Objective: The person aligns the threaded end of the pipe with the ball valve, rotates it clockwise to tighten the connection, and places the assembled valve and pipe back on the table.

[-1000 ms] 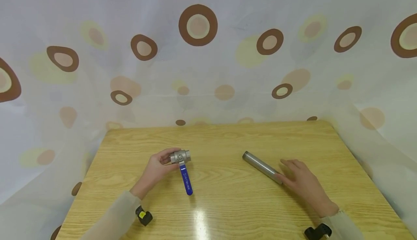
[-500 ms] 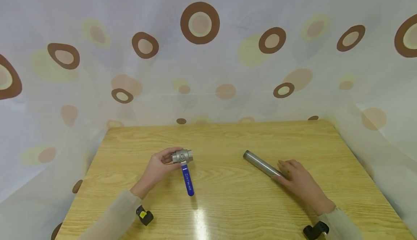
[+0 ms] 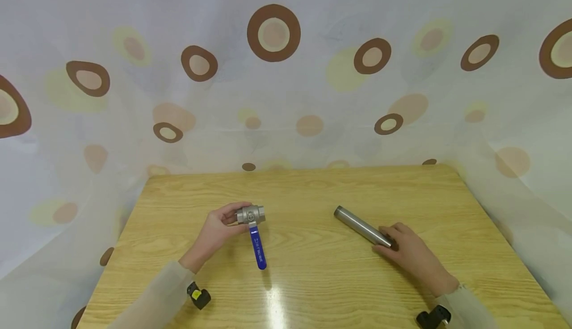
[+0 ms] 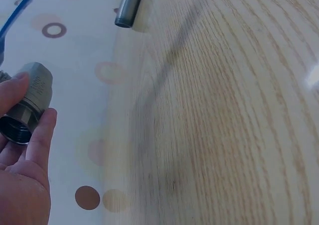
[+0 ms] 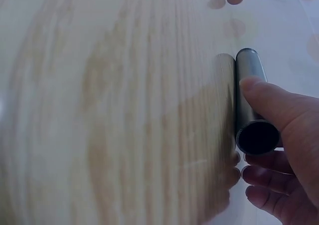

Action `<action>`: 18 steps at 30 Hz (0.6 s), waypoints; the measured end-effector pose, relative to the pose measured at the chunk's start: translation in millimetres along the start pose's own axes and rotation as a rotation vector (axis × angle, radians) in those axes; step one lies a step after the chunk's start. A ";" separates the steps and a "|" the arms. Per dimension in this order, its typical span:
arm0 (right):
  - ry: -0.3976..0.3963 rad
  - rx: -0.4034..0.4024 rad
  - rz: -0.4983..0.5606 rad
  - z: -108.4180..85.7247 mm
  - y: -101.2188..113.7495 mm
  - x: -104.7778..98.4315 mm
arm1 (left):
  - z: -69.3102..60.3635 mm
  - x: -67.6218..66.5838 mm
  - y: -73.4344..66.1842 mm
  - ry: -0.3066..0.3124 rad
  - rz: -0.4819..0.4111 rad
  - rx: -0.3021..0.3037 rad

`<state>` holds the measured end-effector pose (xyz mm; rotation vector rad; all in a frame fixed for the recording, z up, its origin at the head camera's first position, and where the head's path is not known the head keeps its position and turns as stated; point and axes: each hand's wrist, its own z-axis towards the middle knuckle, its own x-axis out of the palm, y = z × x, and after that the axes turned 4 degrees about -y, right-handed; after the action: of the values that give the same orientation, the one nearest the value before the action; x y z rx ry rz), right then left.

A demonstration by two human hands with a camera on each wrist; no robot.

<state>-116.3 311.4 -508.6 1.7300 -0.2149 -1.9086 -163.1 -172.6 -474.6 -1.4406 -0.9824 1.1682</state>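
On the left of the table, in the head view, my left hand (image 3: 216, 230) grips a steel ball valve (image 3: 250, 214) by one end, thumb on one side and fingers on the other. Its blue lever handle (image 3: 257, 247) points toward the table's front edge. In the left wrist view the threaded opening of the valve (image 4: 37, 88) faces the camera. To the right, a grey metal pipe (image 3: 359, 225) lies slanted on the table. My right hand (image 3: 413, 254) pinches its near end; the thumb presses the pipe (image 5: 249, 68) in the right wrist view, where the index finger is partly hidden.
The wood-grain table (image 3: 304, 279) has a glare spot near its front. A white sheet (image 3: 313, 86) with brown and yellow circles stands behind and on both sides. Each wrist carries a small black camera, the left one (image 3: 198, 296) with a yellow mark.
My right hand has moved slightly left, its fingers closing from beside the pipe to both sides of its near end. The left hand and valve are almost still.
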 end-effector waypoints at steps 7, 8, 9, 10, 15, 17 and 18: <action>-0.004 -0.004 -0.005 -0.9 3.5 0.1 | 0.5 1.1 -0.2 0.003 0.003 -0.006; -0.004 -0.004 -0.007 -0.8 3.9 0.2 | 0.5 1.2 -0.2 0.005 0.000 -0.009; -0.004 -0.007 -0.007 -0.7 4.1 0.4 | 0.7 1.4 -0.2 0.008 0.000 -0.011; -0.005 -0.009 -0.010 -0.4 4.4 0.5 | 0.8 1.5 -0.4 0.009 -0.003 -0.013; -0.017 -0.024 -0.021 1.6 3.8 1.6 | 0.7 1.2 0.2 0.011 -0.005 -0.016; -0.024 -0.024 -0.029 2.3 3.0 2.1 | 0.6 1.2 0.2 0.009 -0.004 -0.013; -0.026 -0.023 -0.034 2.5 2.5 2.5 | 0.7 1.3 0.0 0.008 -0.002 -0.012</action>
<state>-118.0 307.5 -509.2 1.7051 -0.1737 -1.9517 -163.6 -171.2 -474.8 -1.4527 -0.9870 1.1562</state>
